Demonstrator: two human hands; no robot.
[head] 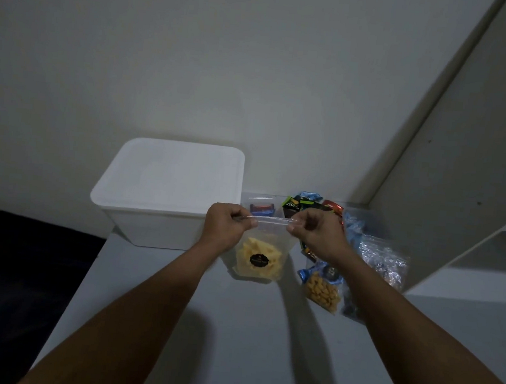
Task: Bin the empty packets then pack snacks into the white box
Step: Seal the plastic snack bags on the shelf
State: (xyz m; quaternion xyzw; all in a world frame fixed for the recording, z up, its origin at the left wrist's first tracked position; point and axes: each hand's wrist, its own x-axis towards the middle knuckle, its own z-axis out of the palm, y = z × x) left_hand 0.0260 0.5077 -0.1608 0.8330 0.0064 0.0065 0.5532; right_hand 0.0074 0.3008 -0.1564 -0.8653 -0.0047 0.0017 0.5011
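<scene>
Left hand (227, 221) and right hand (314, 231) each pinching a top corner of one clear zip pouch (260, 253) of yellow chips, stretched taut between them, likely to press the seal closed before packing. Pouch bottom resting upright on the grey surface (233, 328), just in front of the one white box (169, 193), lid on. To the right, a loose pile of snacks: one bag of orange puffs (322, 293), one silvery bag (383, 261), several small wrapped packets (305, 204), number unclear.
</scene>
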